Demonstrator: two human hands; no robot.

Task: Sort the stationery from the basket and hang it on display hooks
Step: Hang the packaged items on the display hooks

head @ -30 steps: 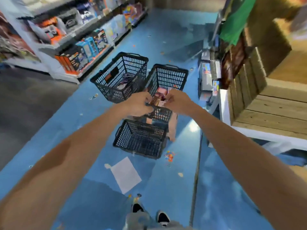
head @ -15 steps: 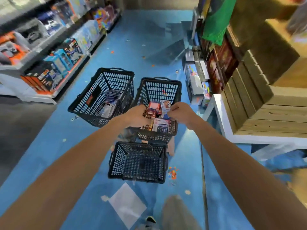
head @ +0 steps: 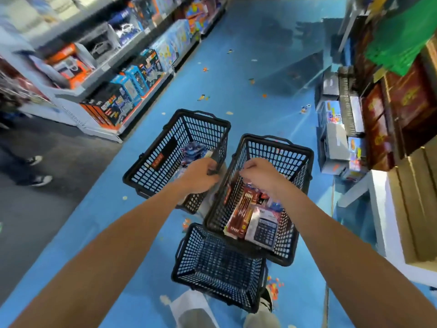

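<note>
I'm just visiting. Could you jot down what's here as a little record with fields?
Place: shop aisle, blue floor
Left basket: blue pack inside
Right basket: pencil pack, calculator
Near basket: nothing seen inside
Left hand: grips dark item at left basket's rim
Right hand: curled above right basket, hold unclear

Both forearms [head: 113,247] bare — grey trousers [head: 259,319], dark shoe [head: 266,300] below.

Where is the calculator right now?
In the head view, the packaged calculator lies at the near end of the right-hand basket, right of centre, just to the right of the pencil pack.
</note>
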